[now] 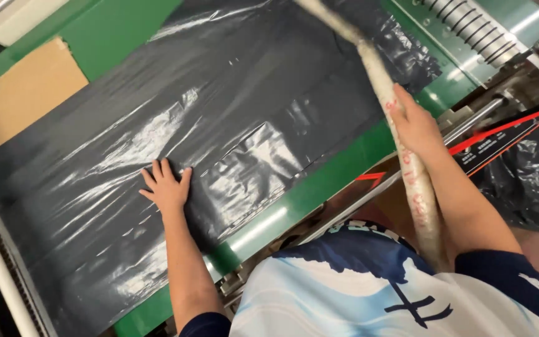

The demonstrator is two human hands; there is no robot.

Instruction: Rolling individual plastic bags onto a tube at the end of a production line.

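2 hands were at work, and we logged each grip first. Our right hand (414, 125) was wrapped around a long pale tube (400, 143), fingers curled over it and thumb side hidden, so we could not tell how tightly it was closed; the tube ran diagonally from the upper middle of the view down past our right forearm toward the chest. Our left hand (166, 187) lay flat, fingers spread and palm down, pressing on the black plastic sheet (176, 112), holding nothing between the fingers.

The sheet was glossy, wrinkled in long creases, and covered most of the green machine bed (319, 181); its near edge ran just short of the bed's bare front strip. A second layer or fold of the same film (257, 162) sat between the 2 hands, more crumpled than the rest. A brown cardboard piece (26, 93) lay at the far left corner, touching the sheet's edge. To the right, beyond the bed, we noted a metal rail (475, 122) and more black film (531, 181) bunched up.

Judgement: the flat palm seemed right for keeping the film from sliding; pressing evenly and keeping the tube clear of the creases would likely avoid new wrinkles.
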